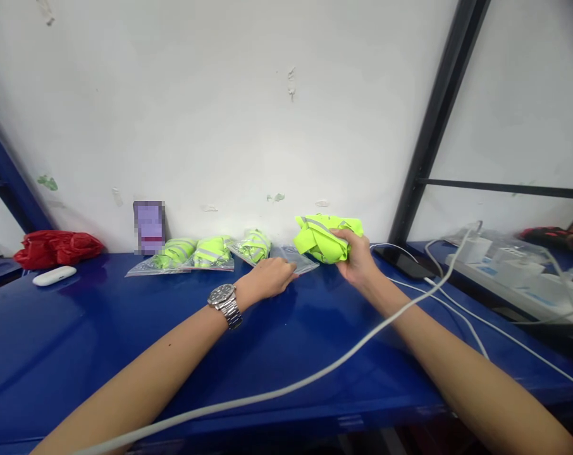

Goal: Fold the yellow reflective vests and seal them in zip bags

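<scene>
My right hand (357, 256) grips a folded bundle of neon yellow fabric with grey reflective strips (325, 239), held up near the wall. To its left, my left hand (270, 278), with a metal watch on the wrist, has its fingers closed on the near edge of a clear plastic bag (303, 260) on the blue table. Behind and left of that hand lies a bagged neon bundle (255, 245). Two more bagged bundles, one in the middle (213, 251) and one further left (176, 251), rest side by side along the wall.
A phone (150, 227) leans on the wall. A red plastic bag (59, 248) and a white case (54, 276) are at the left of the blue table (182, 360). White cables, a dark phone (403, 262) and a power strip (518, 272) lie right. One cable (315, 377) crosses in front.
</scene>
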Demonstrator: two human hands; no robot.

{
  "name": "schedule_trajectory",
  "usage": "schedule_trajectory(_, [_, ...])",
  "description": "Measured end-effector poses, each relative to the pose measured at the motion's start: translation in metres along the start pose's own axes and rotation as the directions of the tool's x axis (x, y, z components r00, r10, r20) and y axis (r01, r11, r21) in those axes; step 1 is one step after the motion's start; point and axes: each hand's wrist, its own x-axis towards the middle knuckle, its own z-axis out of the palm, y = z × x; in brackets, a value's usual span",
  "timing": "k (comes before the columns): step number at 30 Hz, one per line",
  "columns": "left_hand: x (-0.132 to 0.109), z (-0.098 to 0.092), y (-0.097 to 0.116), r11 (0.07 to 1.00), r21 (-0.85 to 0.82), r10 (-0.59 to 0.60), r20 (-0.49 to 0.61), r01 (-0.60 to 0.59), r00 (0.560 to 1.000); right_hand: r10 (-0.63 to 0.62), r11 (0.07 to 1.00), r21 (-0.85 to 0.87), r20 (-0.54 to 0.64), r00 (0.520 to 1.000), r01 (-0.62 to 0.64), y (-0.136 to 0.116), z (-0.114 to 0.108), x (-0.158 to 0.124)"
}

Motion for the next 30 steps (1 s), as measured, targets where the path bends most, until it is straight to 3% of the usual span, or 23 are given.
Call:
schedule_trajectory(8, [-0.005,0.016,-0.013,1.000,-0.010,-0.018,-0.053,0.017,0.998,0.022,1.000,-0.002,0.004,1.000,-0.022,-0.003,0.007,-0.007])
schedule_trajectory(14, [-0.001,0.010,-0.019,0.988,-0.015,-0.154,-0.151,0.154,0.976,0.159,0.986,-0.054,0.006,0.987,-0.158,-0.010,0.007,-0.009])
schedule_trajectory(21, [0.001,-0.017,-0.014,0.899,-0.036,-0.421,-0.345,0.436,0.839,0.202,0.949,-0.236,-0.056,0.978,-0.209,-0.005,0.007,-0.011])
schedule_trajectory(26, [0.002,-0.027,-0.009,0.857,-0.050,-0.489,-0.393,0.513,0.779,0.210,0.932,-0.287,-0.070,0.975,-0.221,-0.003,0.009,-0.012])
schedule_trajectory(28, [0.001,-0.030,-0.004,0.865,-0.047,-0.477,-0.385,0.499,0.790,0.157,0.929,-0.322,-0.105,0.982,-0.183,-0.001,0.008,-0.010])
schedule_trajectory(30, [-0.001,-0.032,0.004,0.908,-0.018,-0.398,-0.351,0.419,0.848,0.152,0.922,-0.339,-0.130,0.980,-0.188,-0.001,0.007,-0.009])
